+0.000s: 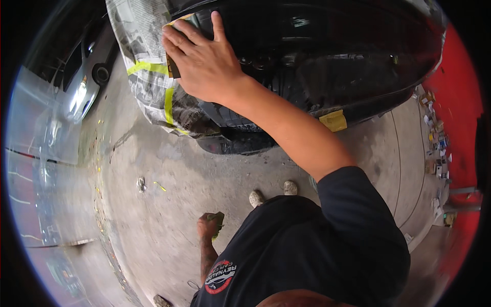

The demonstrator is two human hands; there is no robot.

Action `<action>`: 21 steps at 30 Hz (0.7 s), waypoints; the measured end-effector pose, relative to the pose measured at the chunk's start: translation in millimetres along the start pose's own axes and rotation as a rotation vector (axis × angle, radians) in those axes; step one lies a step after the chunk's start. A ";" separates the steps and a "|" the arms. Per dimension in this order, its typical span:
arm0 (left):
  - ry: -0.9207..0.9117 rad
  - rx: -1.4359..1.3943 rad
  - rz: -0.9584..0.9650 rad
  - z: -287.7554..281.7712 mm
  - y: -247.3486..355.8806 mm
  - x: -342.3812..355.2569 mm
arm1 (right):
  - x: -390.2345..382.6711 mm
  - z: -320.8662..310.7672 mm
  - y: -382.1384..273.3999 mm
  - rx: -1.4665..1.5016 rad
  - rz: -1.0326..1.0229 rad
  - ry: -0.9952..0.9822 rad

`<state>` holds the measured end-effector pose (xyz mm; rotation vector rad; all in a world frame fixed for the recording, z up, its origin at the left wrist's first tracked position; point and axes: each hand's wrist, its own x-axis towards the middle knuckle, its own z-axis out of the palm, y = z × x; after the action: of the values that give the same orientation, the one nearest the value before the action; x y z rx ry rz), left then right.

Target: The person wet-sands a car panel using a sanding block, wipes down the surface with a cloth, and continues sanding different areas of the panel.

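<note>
My right hand [202, 61] lies on the black car body panel [332, 46], its fingers stretched forward and the thumb apart. Under its palm and fingertips show the brown-yellow edges of a piece of sandpaper [174, 69], pressed against the panel beside the newspaper masking [140, 38]. Most of that sandpaper is hidden by the hand. Low at my left side, away from the car, my left hand [207, 225] is closed on an olive-green pad [218, 221]. A yellow piece of sandpaper [333, 121] rests on the panel's lower edge, right of my forearm.
Yellow-green tape [169, 105] holds the newspaper. A silver car [84, 92] stands at far left, near hanging clear plastic sheeting [46, 128]. Crumpled litter [140, 184] lies on the concrete floor [148, 158]. Small boxes and cans [437, 138] line the red wall [460, 97].
</note>
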<state>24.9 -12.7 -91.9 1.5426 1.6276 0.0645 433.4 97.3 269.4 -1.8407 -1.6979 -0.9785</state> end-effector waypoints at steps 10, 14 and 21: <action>-0.016 0.101 -0.025 -3.8 -0.7 -32.1 | -72.2 -74.8 118.2 -0.169 0.289 -0.065; -0.003 0.249 -0.047 7.2 -51.4 -15.9 | -124.2 -72.1 205.2 -0.262 0.602 0.086; -0.087 0.237 -0.040 -4.3 -2.9 -27.1 | -142.6 -67.0 197.0 -0.134 0.665 0.090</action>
<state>16.1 -33.8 -76.4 1.6647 1.6419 -0.2215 614.6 -74.4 232.9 -2.1873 -0.8689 -0.8729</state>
